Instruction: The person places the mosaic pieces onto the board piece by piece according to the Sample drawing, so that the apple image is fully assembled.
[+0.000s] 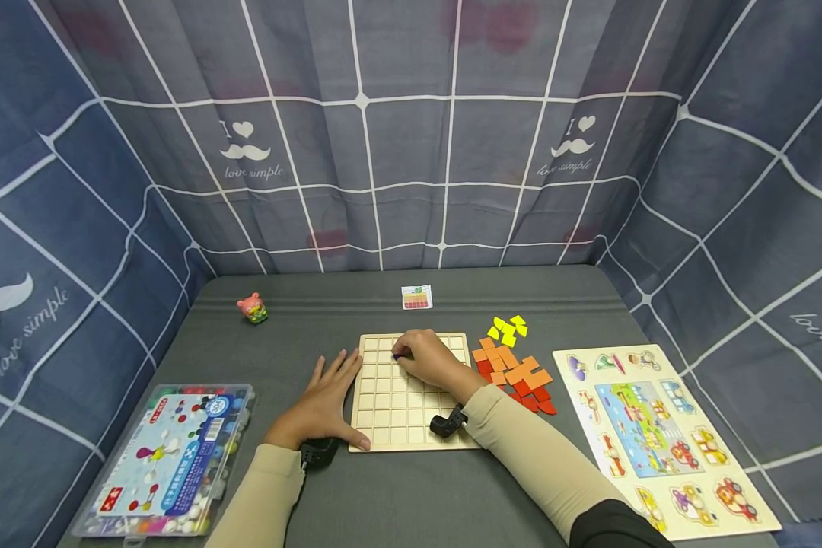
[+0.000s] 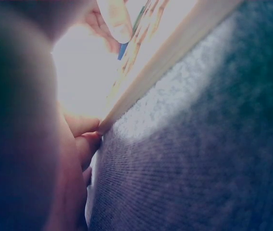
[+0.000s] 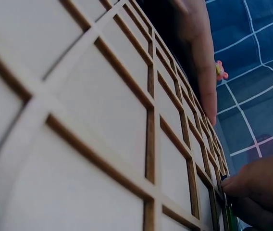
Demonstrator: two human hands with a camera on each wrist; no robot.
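A wooden grid board (image 1: 390, 426) with square recesses lies flat in the middle of the table. My right hand (image 1: 428, 361) reaches over its upper part and pinches a small dark blue piece (image 1: 399, 355) between thumb and fingertips, close over the upper-left squares. The blue piece (image 2: 122, 51) shows under the fingertips in the left wrist view; a bit of green (image 3: 230, 216) appears below the hand in the right wrist view. With fingers spread, my left hand (image 1: 326, 403) rests along the board's left edge, its thumb by the near-left corner.
Right of the board lie yellow pieces (image 1: 508, 330), orange pieces (image 1: 504, 355) and red pieces (image 1: 541, 396). A small picture card (image 1: 417, 297) lies behind it. A pig figurine (image 1: 253, 307) stands back left, a plastic case (image 1: 171, 449) front left, a picture puzzle board (image 1: 664, 441) right.
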